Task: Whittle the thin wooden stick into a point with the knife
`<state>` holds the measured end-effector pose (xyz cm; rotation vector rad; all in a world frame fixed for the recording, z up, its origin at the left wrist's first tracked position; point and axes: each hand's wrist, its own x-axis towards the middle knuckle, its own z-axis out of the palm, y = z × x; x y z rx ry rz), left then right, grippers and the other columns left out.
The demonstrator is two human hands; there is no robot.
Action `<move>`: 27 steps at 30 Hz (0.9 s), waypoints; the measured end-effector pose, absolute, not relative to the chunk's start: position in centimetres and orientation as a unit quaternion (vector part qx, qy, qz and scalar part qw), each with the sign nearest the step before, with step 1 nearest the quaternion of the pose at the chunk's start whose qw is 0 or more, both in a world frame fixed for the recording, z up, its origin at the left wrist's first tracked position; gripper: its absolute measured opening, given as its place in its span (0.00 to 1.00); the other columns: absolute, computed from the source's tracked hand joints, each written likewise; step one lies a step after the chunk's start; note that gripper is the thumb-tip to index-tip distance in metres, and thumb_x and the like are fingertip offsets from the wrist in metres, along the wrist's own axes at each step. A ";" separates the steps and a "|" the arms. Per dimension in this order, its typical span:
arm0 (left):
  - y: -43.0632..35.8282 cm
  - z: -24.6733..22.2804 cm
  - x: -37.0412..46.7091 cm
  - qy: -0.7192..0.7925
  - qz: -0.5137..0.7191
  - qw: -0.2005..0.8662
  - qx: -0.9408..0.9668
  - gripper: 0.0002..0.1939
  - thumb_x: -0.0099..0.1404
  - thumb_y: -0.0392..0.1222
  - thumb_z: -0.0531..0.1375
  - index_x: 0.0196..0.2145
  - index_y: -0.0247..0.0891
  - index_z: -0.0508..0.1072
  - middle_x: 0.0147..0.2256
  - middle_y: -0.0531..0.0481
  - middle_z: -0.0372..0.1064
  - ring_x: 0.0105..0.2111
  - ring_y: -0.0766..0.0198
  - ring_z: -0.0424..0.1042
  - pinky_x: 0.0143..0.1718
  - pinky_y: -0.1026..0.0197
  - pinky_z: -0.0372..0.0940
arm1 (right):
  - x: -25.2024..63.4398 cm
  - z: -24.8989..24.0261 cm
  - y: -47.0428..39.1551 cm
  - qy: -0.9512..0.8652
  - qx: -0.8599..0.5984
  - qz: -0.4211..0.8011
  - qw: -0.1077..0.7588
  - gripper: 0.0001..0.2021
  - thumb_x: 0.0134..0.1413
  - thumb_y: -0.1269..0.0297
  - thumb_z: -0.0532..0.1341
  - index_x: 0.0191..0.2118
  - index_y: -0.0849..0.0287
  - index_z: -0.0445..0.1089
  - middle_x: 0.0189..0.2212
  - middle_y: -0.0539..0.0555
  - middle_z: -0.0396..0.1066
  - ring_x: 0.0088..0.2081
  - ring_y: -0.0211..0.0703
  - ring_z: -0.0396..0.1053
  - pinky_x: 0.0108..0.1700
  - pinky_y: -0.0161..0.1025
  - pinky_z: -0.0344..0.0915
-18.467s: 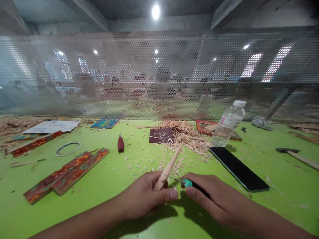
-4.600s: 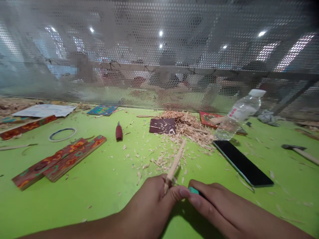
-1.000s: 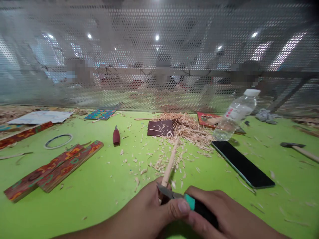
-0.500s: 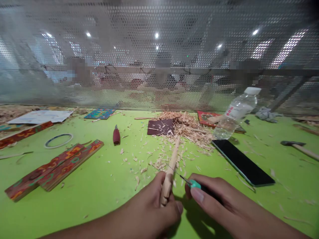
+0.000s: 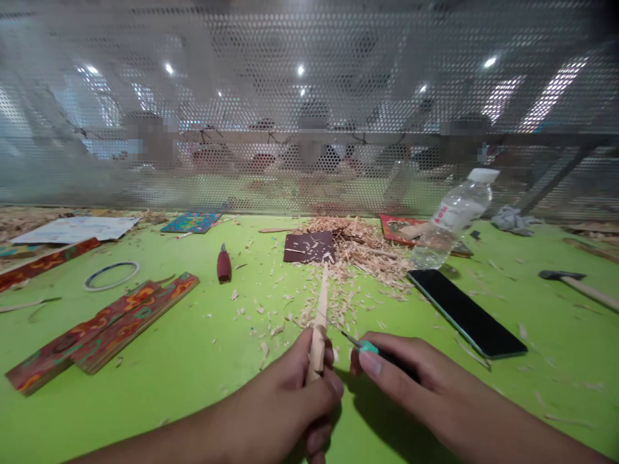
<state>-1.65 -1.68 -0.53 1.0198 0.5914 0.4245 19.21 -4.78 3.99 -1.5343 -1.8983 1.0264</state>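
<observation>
Okay, so knife (image 5: 368, 347) has swung edge-on beside carved stick (image 5: 318, 348); can't tell if blade touches, so bite's unclear. Left hand (image 5: 290, 399) grips stick, right hand (image 5: 416, 374) holds knife.

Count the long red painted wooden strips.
3. Left of the hands, a front strip lies against a back strip; a far strip runs off the left edge. Paper or shavings may hide others.

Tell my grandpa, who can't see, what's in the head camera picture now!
A left hand holds a carved wooden stick and a right hand a teal-and-black-handled knife, over a green table. Around them are wood shavings, a clear plastic bottle, a smartphone and painted wooden boards.
</observation>
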 end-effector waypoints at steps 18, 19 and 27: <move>-1.8 1.2 -1.7 0.328 0.174 0.759 0.534 0.19 0.67 0.52 0.68 0.44 0.42 0.65 0.28 0.64 0.58 0.15 0.78 0.53 0.17 0.72 0.58 | 19.4 3.8 -5.5 -0.723 -0.538 0.386 0.198 0.29 0.73 0.39 0.49 0.38 0.54 0.78 0.35 0.55 0.81 0.40 0.51 0.77 0.45 0.43 0.72; -1.8 1.4 -1.7 0.323 0.187 0.754 0.540 0.19 0.67 0.53 0.68 0.44 0.41 0.66 0.30 0.62 0.60 0.18 0.77 0.57 0.23 0.71 0.63 | 19.4 3.9 -5.5 -0.722 -0.534 0.393 0.200 0.29 0.72 0.39 0.49 0.39 0.53 0.79 0.36 0.55 0.82 0.40 0.52 0.77 0.45 0.43 0.72; -2.7 0.2 -2.1 0.414 0.248 0.701 0.525 0.36 0.67 0.64 0.65 0.64 0.43 0.63 0.52 0.42 0.70 0.57 0.55 0.67 0.51 0.60 0.66 | 19.6 3.8 -5.6 -0.714 -0.566 0.375 0.172 0.27 0.70 0.39 0.49 0.39 0.53 0.78 0.38 0.57 0.80 0.44 0.56 0.77 0.48 0.48 0.73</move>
